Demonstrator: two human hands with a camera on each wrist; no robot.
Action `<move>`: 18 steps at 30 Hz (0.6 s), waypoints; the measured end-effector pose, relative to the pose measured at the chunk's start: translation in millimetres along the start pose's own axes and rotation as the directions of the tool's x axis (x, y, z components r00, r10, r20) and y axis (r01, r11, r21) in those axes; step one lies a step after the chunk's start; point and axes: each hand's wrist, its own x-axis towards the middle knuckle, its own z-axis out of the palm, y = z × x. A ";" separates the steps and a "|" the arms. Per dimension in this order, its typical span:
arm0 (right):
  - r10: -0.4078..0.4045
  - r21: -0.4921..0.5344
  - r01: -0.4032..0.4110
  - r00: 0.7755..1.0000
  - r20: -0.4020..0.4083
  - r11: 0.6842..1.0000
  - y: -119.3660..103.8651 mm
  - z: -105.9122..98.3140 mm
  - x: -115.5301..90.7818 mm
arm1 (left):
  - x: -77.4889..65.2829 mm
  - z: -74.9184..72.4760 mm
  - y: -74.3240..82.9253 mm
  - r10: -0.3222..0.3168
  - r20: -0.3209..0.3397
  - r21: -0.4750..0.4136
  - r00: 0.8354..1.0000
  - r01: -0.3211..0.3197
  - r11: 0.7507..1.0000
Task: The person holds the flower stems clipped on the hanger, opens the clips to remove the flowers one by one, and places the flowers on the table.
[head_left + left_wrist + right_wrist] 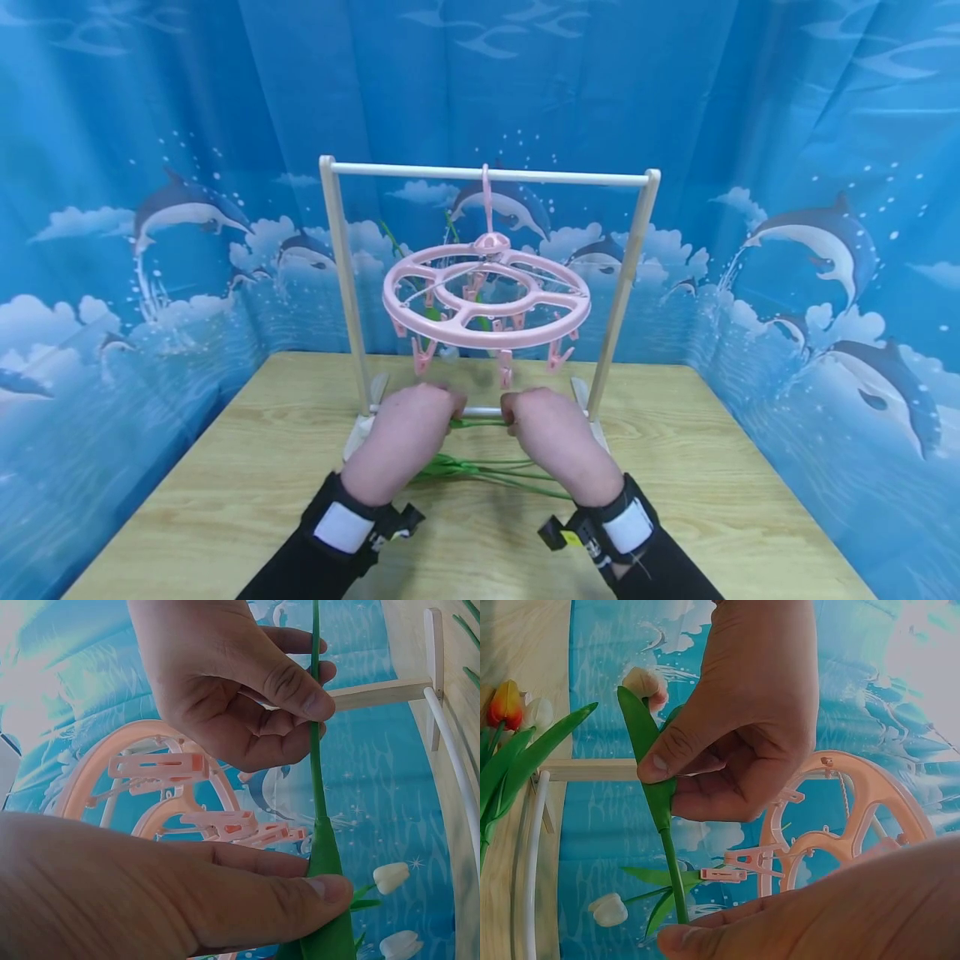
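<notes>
The left hand [422,410] pinches the green leaf [325,851] and the right hand [545,414] the stem [316,776] — pulling them apart too hard could tear the leaf loose.

We see a bright blue printed curtain [420,92] hanging behind and along both sides of the flat, pale, wood-grained tabletop [750,525]. Across it we find leaping grey-and-white dolphins [892,375], puffy white clouds [37,329] and small white droplets [893,235], with curved white strokes [491,37] near the top. In both wrist views, we notice whitish glare [937,652] washing out an upper corner.
</notes>
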 end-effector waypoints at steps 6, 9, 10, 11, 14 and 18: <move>-0.015 -0.005 0.015 1.000 -0.001 1.000 0.3 0.3 -0.4 | -0.2 1.1 -0.3 0.006 0.001 -0.005 1.000 -0.006 1.000; -0.022 -0.006 0.022 1.000 -0.003 1.000 0.6 0.9 -0.7 | -0.2 2.3 -1.0 0.015 0.008 -0.002 1.000 -0.015 1.000; -0.022 -0.005 0.022 1.000 -0.003 1.000 0.7 1.1 -1.0 | -0.2 2.5 -1.1 0.018 0.012 -0.001 1.000 -0.018 1.000; -0.023 -0.003 0.023 1.000 -0.003 1.000 0.8 1.4 -1.2 | 0.0 2.8 -1.3 0.020 0.017 -0.001 1.000 -0.020 1.000; -0.023 0.005 0.023 1.000 -0.004 1.000 1.4 2.4 -1.8 | -0.1 3.3 -1.6 0.031 0.029 -0.001 0.999 -0.031 1.000; -0.024 0.014 0.024 1.000 0.002 1.000 1.4 3.1 -2.9 | -0.2 3.4 -1.1 0.038 0.045 -0.009 0.998 -0.038 0.999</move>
